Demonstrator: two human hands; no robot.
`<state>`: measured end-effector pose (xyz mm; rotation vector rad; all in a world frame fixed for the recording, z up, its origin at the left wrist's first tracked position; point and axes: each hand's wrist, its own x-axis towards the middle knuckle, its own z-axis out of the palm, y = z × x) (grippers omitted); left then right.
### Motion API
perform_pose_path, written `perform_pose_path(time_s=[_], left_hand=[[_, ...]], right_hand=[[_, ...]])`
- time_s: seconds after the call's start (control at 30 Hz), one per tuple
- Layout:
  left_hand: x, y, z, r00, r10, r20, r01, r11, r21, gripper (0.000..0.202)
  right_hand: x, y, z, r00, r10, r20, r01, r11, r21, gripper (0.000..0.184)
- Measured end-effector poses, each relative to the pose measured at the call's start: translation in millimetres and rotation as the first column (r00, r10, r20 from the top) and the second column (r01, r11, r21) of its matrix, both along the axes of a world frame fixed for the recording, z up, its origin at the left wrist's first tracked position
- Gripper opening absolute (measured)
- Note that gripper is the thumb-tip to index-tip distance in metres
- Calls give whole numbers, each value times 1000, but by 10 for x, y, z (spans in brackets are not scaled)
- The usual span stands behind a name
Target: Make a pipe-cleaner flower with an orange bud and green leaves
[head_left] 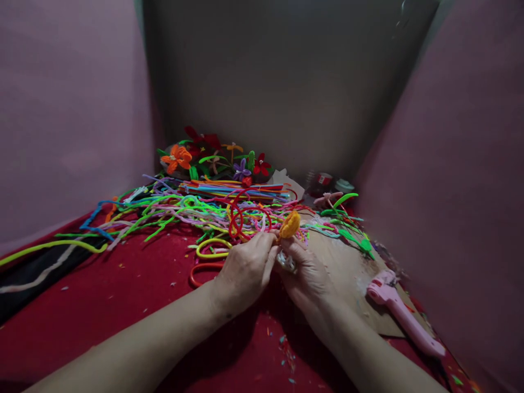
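Observation:
A fuzzy orange-yellow pipe cleaner petal stands up between my two hands. My left hand is closed, its fingers pinching at the petal's base. From the other side my right hand is closed around the same base, thumb and fingers touching the left fingertips. A small white patterned thing shows at my right hand's fingers; its kind I cannot make out. Beside my left hand lie a yellow loop handle and a red loop handle, partly hidden by that hand.
A tangle of coloured pipe cleaners spreads behind my hands. Finished flowers stand farther back. At right, a pink hot glue gun lies across a brown board. Scraps dot the red cloth; pink walls flank the space.

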<state>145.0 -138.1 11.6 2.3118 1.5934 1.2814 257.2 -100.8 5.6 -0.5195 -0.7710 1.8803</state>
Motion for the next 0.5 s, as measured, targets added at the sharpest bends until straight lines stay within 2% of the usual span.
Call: perform_pose_path(time_s=[0.07,0.13,0.17,0.23,0.27,0.33,0.43,0.5], left_hand=[[-17,13,-24,989,50,-139,-50,999,4,20],[-33,26,-6,990,48,-135,-49,999,-10,20],[-38,31,17,997,29,-68,-31,999,-33,18],[-43,36,82,983,-31,181,58,987,-148,17],[-43,36,116,939,-54,340,139,963,-232,17],[-38,34,166,770,-56,636,358,863,-357,18],[-28,26,177,475,-17,880,638,696,-330,21],[-31,22,155,336,5,942,749,605,-271,21]], right_hand=[[-3,-6,-7,1000,-18,1,18,1000,-12,20],[-3,-5,-15,1000,-23,17,23,1000,-9,20],[-1,-3,-19,999,-21,26,21,1000,-2,19],[6,7,-24,999,-16,45,15,1000,22,19],[13,13,-23,999,-11,53,10,999,37,18],[33,29,-16,998,12,66,-17,998,62,18],[82,58,2,995,94,40,-97,992,75,18],[122,75,7,983,182,7,-182,981,64,23]])
